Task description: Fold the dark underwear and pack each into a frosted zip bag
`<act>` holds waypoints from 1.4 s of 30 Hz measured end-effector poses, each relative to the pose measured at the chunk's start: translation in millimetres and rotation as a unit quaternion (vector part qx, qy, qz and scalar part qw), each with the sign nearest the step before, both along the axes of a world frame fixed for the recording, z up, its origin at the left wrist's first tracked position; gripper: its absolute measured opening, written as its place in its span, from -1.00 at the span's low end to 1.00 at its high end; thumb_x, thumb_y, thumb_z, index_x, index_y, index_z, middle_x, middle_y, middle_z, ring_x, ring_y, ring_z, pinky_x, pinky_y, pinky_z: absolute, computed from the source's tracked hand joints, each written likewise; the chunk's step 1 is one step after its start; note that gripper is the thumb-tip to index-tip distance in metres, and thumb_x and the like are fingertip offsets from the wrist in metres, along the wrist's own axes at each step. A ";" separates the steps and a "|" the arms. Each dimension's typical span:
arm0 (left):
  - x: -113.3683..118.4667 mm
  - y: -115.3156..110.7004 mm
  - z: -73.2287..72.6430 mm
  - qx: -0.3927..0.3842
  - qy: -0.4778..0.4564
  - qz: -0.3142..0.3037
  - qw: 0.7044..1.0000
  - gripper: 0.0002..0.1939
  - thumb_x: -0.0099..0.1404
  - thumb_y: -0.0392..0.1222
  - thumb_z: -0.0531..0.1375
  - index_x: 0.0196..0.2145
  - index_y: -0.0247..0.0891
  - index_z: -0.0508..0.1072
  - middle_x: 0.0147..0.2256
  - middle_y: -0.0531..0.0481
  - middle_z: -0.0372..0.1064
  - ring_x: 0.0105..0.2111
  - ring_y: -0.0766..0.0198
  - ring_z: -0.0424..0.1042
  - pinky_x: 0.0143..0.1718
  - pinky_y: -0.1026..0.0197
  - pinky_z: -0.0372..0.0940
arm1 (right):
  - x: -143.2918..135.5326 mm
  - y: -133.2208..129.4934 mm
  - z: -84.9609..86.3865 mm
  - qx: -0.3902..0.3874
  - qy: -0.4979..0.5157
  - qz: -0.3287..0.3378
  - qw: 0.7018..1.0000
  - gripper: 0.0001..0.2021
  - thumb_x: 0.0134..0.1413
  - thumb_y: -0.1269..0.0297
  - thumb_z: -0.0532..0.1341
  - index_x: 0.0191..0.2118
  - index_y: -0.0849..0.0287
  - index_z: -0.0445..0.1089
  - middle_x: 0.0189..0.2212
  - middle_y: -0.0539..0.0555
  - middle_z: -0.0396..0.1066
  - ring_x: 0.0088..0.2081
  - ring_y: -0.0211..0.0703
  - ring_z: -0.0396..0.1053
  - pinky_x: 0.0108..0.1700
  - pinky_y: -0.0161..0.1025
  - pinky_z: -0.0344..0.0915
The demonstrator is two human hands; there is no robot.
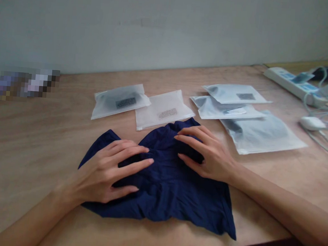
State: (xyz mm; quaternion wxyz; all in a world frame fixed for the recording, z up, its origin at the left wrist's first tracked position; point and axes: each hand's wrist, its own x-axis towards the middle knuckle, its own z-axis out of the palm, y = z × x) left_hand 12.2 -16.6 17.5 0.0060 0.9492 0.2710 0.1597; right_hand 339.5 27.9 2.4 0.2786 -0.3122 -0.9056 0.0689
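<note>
A crumpled dark blue cloth [161, 191] lies spread on the wooden table, near its front edge. On the cloth's left part rests my left hand [111, 168], its fingers apart and pointing right. My right hand [204, 151] lies over the upper right part of the same cloth, fingers spread and slightly bent. Neither hand grips the fabric. Just behind the cloth is a flat frosted bag [165, 110] with a printed label, partly overlapped by a second bag [116, 100] on its left.
Several frosted bags [265, 133] overlap at the right behind my right hand. A white power strip [294, 86], a white charger [312, 123] and cables are at the far right. The wooden table [32, 139] meets a grey wall behind. Pixelated items lie at the far left.
</note>
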 end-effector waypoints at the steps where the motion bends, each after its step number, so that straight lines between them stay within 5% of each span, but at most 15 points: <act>1: 3.5 -0.3 0.3 -0.019 0.037 -0.006 0.999 -0.39 0.38 0.07 0.23 0.32 -0.10 0.29 0.34 -0.24 0.15 0.30 -0.14 0.23 0.27 -0.18 0.21 | -0.6 -1.8 0.4 0.002 -0.030 0.018 0.999 -0.50 0.25 0.14 0.26 0.25 0.17 0.33 0.24 0.29 0.31 0.27 0.18 0.23 0.25 0.15 0.26; 3: 7.0 1.1 0.1 -0.052 0.090 -0.010 0.995 -0.27 0.37 0.16 0.22 0.40 0.03 0.13 0.47 -0.18 -0.23 0.43 -0.27 -0.09 0.34 -0.33 0.04 | -1.6 -4.8 0.3 -0.012 -0.094 0.036 0.995 -0.34 0.26 -0.02 0.24 0.38 0.11 0.18 0.41 0.28 0.04 0.43 0.27 -0.07 0.38 0.30 0.01; 5: 6.4 3.6 -1.4 -0.063 0.115 -0.011 0.991 -0.24 0.37 0.21 0.19 0.42 0.07 0.05 0.48 -0.16 -0.34 0.45 -0.29 -0.19 0.35 -0.37 -0.01 | -2.0 -6.8 -1.1 -0.034 -0.146 0.040 0.988 -0.30 0.29 -0.10 0.18 0.43 0.04 0.08 0.47 0.25 -0.12 0.47 0.28 -0.21 0.40 0.36 -0.10; 11: -1.5 4.9 -6.6 -0.015 0.093 0.007 0.996 -0.24 0.43 0.19 0.12 0.43 -0.19 0.05 0.39 -0.23 0.07 0.36 -0.10 0.15 0.35 -0.20 0.08 | -2.5 -10.8 -2.8 -0.047 -0.161 -0.032 0.985 -0.28 0.34 -0.11 0.11 0.47 0.04 -0.04 0.44 0.27 -0.01 0.43 0.30 -0.04 0.36 0.33 0.04; 14: -1.2 3.6 -6.4 0.024 0.045 0.012 0.999 -0.37 0.47 0.04 0.14 0.36 -0.33 0.19 0.26 -0.20 0.31 0.25 -0.01 0.33 0.35 -0.10 0.12 | -3.6 -10.9 -1.4 -0.030 -0.154 -0.082 0.984 -0.37 0.38 -0.05 0.07 0.41 0.18 0.13 0.35 0.35 0.15 0.33 0.32 0.14 0.30 0.29 0.16; 18: 2.1 2.8 -7.3 0.052 -0.056 0.027 0.997 -0.67 0.43 -0.21 0.21 0.11 -0.31 0.45 -0.04 -0.07 0.57 -0.03 0.17 0.53 0.15 0.12 0.34 | -5.8 -9.5 -2.6 -0.005 -0.143 -0.063 0.988 -0.53 0.39 0.10 0.09 0.25 0.27 0.34 0.24 0.34 0.30 0.25 0.28 0.22 0.26 0.22 0.23; 21: 4.1 4.2 -12.7 0.022 -0.105 0.125 0.986 -0.81 0.45 -0.29 0.18 -0.02 -0.24 0.50 -0.13 -0.03 0.55 -0.18 0.26 0.53 -0.05 0.21 0.41 | -8.0 -10.6 -4.5 0.006 -0.113 -0.027 0.993 -0.62 0.37 0.21 0.11 0.18 0.27 0.38 0.19 0.30 0.34 0.23 0.20 0.24 0.27 0.15 0.24; 24: 4.0 7.9 -20.3 -0.025 -0.071 0.178 0.981 -0.71 0.48 -0.11 0.17 0.07 -0.23 0.49 0.00 -0.14 0.46 -0.08 0.13 0.49 -0.03 0.08 0.42 | -8.9 -13.4 -4.8 0.012 -0.089 0.012 0.996 -0.57 0.35 0.25 0.13 0.26 0.23 0.29 0.26 0.28 0.28 0.28 0.16 0.21 0.29 0.16 0.23; 29: 0.7 11.8 -23.4 -0.082 -0.035 0.122 0.989 -0.57 0.50 -0.17 0.11 0.28 -0.01 0.33 0.21 -0.11 0.32 0.17 0.02 0.33 0.20 -0.13 0.30 | -8.0 -15.4 0.2 -0.020 -0.113 0.072 0.991 -0.40 0.33 0.15 0.17 0.40 0.13 0.12 0.44 0.28 -0.02 0.45 0.17 -0.09 0.39 0.25 0.02; 35: -1.2 8.8 -11.9 -0.187 -0.084 0.028 0.978 -0.52 0.51 -0.34 0.01 0.27 0.03 0.35 0.23 -0.02 0.36 0.23 0.16 0.35 0.27 0.03 0.30 | -7.4 -14.3 2.2 -0.051 -0.126 0.078 0.988 -0.34 0.32 0.13 0.20 0.45 0.00 0.03 0.50 0.22 -0.26 0.48 0.19 -0.23 0.42 0.29 -0.08; 39: 1.2 4.7 -9.2 -0.220 -0.103 0.032 0.970 -0.54 0.50 -0.33 0.04 0.27 -0.02 0.35 0.21 -0.05 0.37 0.14 0.20 0.45 0.15 0.20 0.41 | -7.0 -14.5 1.4 -0.048 -0.124 0.081 0.988 -0.35 0.31 0.14 0.20 0.44 0.00 0.05 0.50 0.23 -0.29 0.48 0.19 -0.23 0.41 0.29 -0.07; 42: 4.3 0.7 -13.2 -0.153 -0.103 0.084 0.979 -0.50 0.47 -0.31 0.10 0.31 -0.06 0.30 0.23 -0.06 0.33 0.17 0.15 0.41 0.21 0.14 0.37 | -6.4 -14.4 1.1 -0.051 -0.137 0.069 0.987 -0.39 0.34 0.10 0.17 0.43 0.06 0.09 0.49 0.28 -0.21 0.48 0.20 -0.21 0.40 0.28 -0.04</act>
